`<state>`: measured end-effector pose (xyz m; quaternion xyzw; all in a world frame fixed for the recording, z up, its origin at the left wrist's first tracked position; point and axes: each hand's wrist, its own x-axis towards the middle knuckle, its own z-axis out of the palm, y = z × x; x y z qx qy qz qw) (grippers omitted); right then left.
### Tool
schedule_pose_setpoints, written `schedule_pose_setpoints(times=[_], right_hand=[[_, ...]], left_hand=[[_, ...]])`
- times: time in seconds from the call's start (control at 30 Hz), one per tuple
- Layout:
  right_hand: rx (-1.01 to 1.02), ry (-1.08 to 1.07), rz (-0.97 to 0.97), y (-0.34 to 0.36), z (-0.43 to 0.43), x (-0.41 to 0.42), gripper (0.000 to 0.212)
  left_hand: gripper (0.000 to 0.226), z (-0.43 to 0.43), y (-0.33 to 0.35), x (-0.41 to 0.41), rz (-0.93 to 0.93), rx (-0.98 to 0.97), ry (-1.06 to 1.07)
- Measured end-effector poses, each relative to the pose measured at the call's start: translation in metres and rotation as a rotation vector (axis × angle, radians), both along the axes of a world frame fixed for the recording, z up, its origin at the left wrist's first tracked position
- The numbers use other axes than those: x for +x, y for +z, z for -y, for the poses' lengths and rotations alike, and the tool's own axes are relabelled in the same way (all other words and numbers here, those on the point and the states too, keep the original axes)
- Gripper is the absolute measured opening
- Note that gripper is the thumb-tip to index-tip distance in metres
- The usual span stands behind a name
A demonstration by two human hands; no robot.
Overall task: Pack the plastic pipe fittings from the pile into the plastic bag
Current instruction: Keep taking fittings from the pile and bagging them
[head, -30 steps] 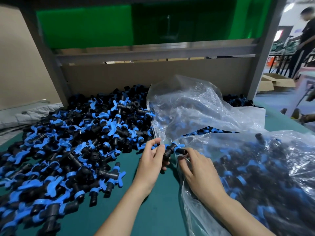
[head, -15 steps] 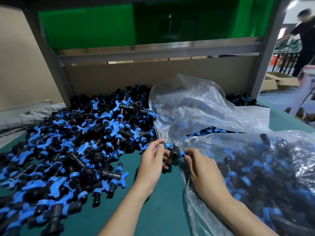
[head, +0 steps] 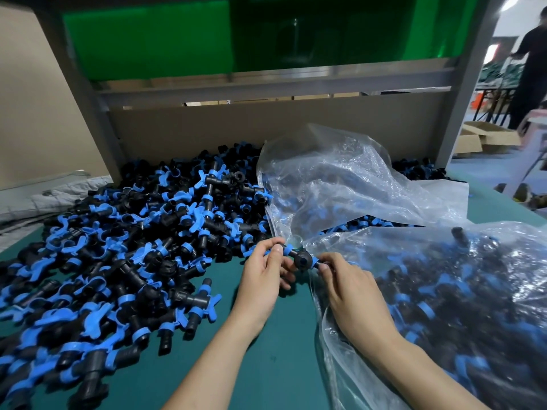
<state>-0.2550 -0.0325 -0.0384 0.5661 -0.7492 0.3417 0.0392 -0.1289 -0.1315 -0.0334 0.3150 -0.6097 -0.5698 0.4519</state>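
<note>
A big pile of black pipe fittings with blue clips [head: 124, 261] covers the left half of the green table. On the right lies a clear plastic bag [head: 444, 291] with many fittings inside; its loose mouth rises behind the hands. One black tee fitting with blue rings [head: 302, 258] is held between both hands at the bag's left edge. My left hand [head: 265, 276] pinches its left end with thumb and forefinger. My right hand [head: 352, 288] grips its right end, fingers against the bag's plastic.
A cardboard back panel [head: 266, 128] and grey metal frame posts [head: 461, 99] bound the table behind the pile. The green table top [head: 266, 365] shows between my forearms. A person stands at the far right beside cardboard boxes [head: 485, 137].
Both hands have stayed at the bag's left edge and have turned the fitting, so its round black middle port now faces the camera. The view has shifted slightly.
</note>
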Motion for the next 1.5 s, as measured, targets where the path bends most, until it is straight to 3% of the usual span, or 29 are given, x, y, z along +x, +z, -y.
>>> schedule_pose_setpoints(times=[0.1, 0.17, 0.23, 0.4, 0.7, 0.83, 0.93, 1.0, 1.1, 1.3, 1.5], right_hand=[[-0.034, -0.015, 0.146, 0.000, 0.000, 0.001, 0.028], [-0.056, -0.051, 0.217, 0.000, -0.001, 0.001, 0.020], [-0.027, -0.057, 0.188, 0.001, -0.003, 0.001, 0.019], [0.113, 0.043, 0.015, 0.004, -0.005, 0.001, 0.049], [0.099, 0.016, -0.035, -0.002, -0.003, -0.003, 0.054], [0.079, -0.091, -0.179, 0.001, -0.006, 0.001, 0.042], [0.082, -0.139, -0.205, 0.003, -0.007, 0.002, 0.045], [0.100, -0.129, -0.148, 0.006, -0.005, 0.001, 0.043], [-0.033, -0.054, 0.105, 0.018, 0.000, 0.000, 0.039], [-0.270, 0.128, 0.521, 0.059, 0.000, -0.002, 0.059], [-0.365, 0.270, 0.559, 0.074, -0.002, -0.016, 0.066]], left_hand=[[0.016, 0.001, 0.000, 0.000, -0.033, 0.028, 0.018], [0.016, 0.003, 0.000, 0.001, -0.066, 0.068, 0.037], [0.018, 0.005, 0.000, 0.003, -0.107, 0.112, 0.069], [0.020, 0.009, 0.001, 0.004, -0.204, 0.198, 0.127], [0.017, 0.007, 0.006, 0.005, -0.229, 0.228, 0.100], [0.016, 0.007, 0.006, 0.005, -0.224, 0.228, 0.100], [0.016, 0.007, 0.006, 0.004, -0.219, 0.226, 0.100], [0.016, 0.006, 0.007, 0.003, -0.205, 0.208, 0.102], [0.018, 0.002, 0.010, 0.004, -0.138, 0.112, 0.123], [0.019, -0.007, 0.031, 0.000, -0.045, -0.014, 0.081], [0.019, -0.018, 0.043, -0.013, 0.054, 0.011, -0.116]])
